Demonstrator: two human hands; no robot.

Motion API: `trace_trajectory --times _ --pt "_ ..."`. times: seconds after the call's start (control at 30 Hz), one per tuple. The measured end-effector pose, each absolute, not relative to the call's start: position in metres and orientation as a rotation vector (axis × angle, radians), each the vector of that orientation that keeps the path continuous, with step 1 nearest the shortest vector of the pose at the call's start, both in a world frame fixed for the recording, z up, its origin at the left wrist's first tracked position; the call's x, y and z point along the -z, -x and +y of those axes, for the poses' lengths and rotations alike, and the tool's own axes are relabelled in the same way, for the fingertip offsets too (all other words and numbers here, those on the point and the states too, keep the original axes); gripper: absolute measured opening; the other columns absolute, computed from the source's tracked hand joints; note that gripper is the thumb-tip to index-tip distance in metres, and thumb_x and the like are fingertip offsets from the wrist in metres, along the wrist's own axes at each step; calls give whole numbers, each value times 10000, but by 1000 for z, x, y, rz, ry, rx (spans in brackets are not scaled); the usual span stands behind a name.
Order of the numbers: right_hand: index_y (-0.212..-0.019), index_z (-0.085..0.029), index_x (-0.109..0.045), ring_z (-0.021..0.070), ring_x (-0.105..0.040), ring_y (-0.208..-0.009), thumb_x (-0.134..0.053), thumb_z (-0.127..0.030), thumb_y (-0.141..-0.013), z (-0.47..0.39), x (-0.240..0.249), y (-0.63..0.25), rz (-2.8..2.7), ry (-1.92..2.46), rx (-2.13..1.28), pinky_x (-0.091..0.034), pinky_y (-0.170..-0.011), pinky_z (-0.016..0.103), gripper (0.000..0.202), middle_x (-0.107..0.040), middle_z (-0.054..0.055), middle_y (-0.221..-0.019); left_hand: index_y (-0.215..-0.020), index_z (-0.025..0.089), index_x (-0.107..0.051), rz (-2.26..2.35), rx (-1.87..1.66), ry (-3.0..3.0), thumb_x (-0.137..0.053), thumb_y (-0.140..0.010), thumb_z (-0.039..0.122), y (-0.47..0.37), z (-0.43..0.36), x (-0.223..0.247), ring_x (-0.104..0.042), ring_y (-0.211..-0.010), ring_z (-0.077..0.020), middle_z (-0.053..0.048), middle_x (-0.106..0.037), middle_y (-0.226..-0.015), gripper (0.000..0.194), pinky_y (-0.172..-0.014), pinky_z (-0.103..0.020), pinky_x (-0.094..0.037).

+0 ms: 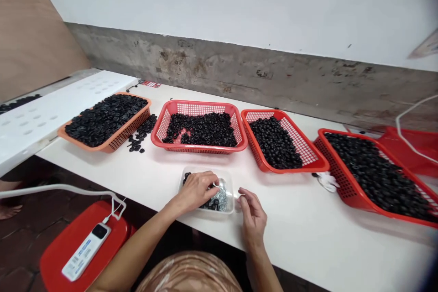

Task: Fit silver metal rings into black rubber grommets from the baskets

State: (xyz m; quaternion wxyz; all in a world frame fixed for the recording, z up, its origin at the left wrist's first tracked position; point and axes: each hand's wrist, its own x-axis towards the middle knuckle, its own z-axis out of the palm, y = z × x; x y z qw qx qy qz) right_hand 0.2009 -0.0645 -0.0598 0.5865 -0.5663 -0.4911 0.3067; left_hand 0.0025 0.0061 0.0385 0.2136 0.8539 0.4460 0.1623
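My left hand (pixel 200 189) reaches over a clear plastic box (pixel 226 207), its fingers curled and pinched together near a small whitish bit that I cannot make out. In the box lie small shiny metal pieces (pixel 222 194) and several black round parts (pixel 215 204). Just right of the box, my right hand (pixel 253 216) is raised over the white table. Its thumb and forefinger are pinched together, with a small pale piece at their tips, too small to name.
Behind the box stand a pink-red basket (pixel 198 148) and a red basket (pixel 290 170) of black parts. An orange basket (pixel 108 146) is left; another red basket (pixel 359 205) is right. Loose black parts (pixel 137 139) lie between baskets. A power bank (pixel 85 253) rests on a red stool (pixel 56 248).
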Motion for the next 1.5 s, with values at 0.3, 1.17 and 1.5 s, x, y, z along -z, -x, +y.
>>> trace_trajectory --times 0.3,1.17,1.5 --pt "-1105 -236 -687 237 -584 -1018 -561 -284 -949 -50 16 -181 -1549 1296 -445 -480 -889 408 206 -640 90 -1062 -941 191 -642 1308 -758 -2344 -555 -957 236 -3 -13 -23 -611 -706 -139 -6 -654 -869 100 -651 -239 -439" --pt "-946 -233 -650 225 -565 -1090 -490 -304 -991 -41 16 -167 -1546 1283 -639 -440 -964 401 181 -621 83 -1115 -1068 213 -613 1303 -949 -2361 -415 -1017 210 -10 -25 -15 -639 -809 -164 -30 -631 -910 204 -729 -273 -490" --pt "-950 -232 -636 213 -558 -1106 -473 -258 -999 -41 15 -167 -1616 1280 -597 -438 -962 385 172 -615 71 -1123 -988 199 -608 1317 -954 -2194 -421 -1014 220 -11 -28 -14 -616 -792 -166 -30 -608 -896 190 -723 -284 -455"
